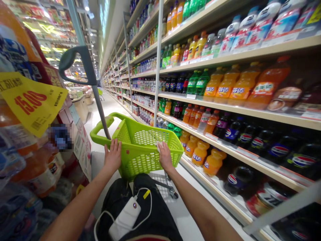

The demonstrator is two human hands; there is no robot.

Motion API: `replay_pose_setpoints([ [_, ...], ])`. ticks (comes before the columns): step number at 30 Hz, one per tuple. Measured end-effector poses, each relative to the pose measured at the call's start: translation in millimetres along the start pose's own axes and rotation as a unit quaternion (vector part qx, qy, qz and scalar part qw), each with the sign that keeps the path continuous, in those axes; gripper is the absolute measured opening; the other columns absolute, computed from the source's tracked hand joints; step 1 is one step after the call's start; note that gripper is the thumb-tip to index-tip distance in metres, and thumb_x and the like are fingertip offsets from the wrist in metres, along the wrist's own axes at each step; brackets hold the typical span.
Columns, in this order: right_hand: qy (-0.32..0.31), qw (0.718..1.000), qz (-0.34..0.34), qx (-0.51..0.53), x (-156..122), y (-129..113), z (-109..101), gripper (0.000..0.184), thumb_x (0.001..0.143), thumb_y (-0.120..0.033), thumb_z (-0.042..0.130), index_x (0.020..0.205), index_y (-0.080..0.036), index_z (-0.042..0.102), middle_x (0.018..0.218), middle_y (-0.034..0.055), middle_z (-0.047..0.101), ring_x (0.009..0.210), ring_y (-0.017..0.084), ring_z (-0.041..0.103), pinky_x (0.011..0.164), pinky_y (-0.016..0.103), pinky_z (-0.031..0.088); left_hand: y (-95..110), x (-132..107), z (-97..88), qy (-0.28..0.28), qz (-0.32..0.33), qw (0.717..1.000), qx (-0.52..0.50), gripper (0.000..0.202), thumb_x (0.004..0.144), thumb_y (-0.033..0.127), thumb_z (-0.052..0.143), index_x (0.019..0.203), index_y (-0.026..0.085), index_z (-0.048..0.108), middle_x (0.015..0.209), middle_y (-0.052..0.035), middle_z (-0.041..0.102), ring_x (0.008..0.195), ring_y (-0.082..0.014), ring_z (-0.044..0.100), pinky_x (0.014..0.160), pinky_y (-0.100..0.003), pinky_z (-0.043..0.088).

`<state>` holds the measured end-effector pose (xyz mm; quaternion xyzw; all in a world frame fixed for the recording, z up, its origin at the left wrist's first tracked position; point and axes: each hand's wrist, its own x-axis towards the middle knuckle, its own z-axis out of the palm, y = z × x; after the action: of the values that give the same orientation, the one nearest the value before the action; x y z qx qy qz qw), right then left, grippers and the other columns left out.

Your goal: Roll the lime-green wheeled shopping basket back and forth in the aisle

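The left hand (pixel 112 155) lies open on the rim of a lime-green plastic mesh basket (pixel 150 157) (light and stiff, so the rim is a good hold). The right hand (pixel 165 156) sits there narrowly, perhaps on a small white tissue (pixel 157 146). Farther on the right, shelved blue Pepsi bottles (pixel 278 150) stand; at left, a yellow price tag (pixel 32 103) reads 15.00.

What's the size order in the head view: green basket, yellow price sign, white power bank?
Green basket, yellow price sign, then white power bank; nearness to the camera leaves true sizes unsure.
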<state>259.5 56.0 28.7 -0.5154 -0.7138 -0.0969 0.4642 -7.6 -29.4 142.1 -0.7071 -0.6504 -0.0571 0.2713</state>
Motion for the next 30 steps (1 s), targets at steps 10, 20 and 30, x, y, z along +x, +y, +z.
replay_pose_setpoints([
  [10, 0.0, 1.0, 0.017, -0.003, 11, -9, 24, 0.051, 0.075, 0.002, 0.03, 0.119, -0.009, 0.053, 0.128, 0.0166, 0.047, 0.129, 0.025, 0.03, 0.102, 0.049, 0.031, -4, -2, 8.6, 0.008, -0.011, 1.0, -0.015, 0.06, 0.077, 0.011, 0.03, 0.137, 0.01, 0.027, 0.146, -0.0143, 0.02, 0.136, -0.0271, 0.011, 0.105, -0.056, 0.014],
  [20, -0.037, 0.991, -0.063, 0.114, 30, -92, 59, 0.058, 0.075, 0.002, 0.03, 0.129, -0.014, 0.044, 0.133, 0.0107, 0.043, 0.129, 0.019, 0.032, 0.106, 0.043, 0.031, -13, -5, 3.4, -0.015, -0.027, 0.999, -0.042, 0.063, 0.074, 0.013, 0.034, 0.137, 0.01, 0.026, 0.147, -0.0137, 0.018, 0.136, -0.0271, 0.01, 0.105, -0.056, 0.014],
  [30, -0.05, 0.967, -0.121, 0.219, 41, -160, 74, 0.071, 0.067, 0.004, 0.043, 0.132, -0.024, 0.04, 0.141, 0.008, 0.033, 0.131, 0.022, 0.027, 0.106, 0.044, 0.03, -50, -20, 3.3, 0.076, -0.009, 0.988, -0.134, 0.062, 0.074, 0.018, 0.04, 0.134, 0.014, 0.03, 0.145, -0.0097, 0.025, 0.135, -0.0216, 0.019, 0.108, -0.05, 0.015],
])
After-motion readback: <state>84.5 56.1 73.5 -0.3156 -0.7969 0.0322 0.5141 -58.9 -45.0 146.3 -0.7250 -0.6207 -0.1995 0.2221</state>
